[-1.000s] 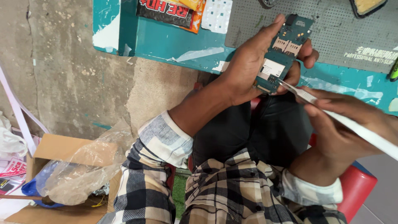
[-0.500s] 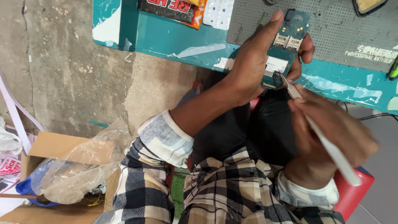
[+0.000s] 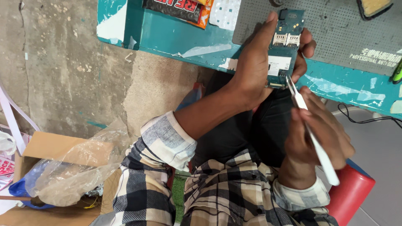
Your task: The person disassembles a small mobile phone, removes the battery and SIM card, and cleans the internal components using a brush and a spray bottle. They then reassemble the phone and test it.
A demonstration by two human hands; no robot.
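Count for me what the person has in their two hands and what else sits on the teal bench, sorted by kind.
Green circuit boards, in the left hand: 1
White tweezers, in the right hand: 1
Grey perforated mats: 1
Red and black packets: 1
White keypad sheets: 1
Total: 5

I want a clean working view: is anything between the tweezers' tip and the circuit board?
Nothing visible. The right hand holds the white tweezers with the tip at the lower edge of the circuit board, which the left hand holds by its sides.
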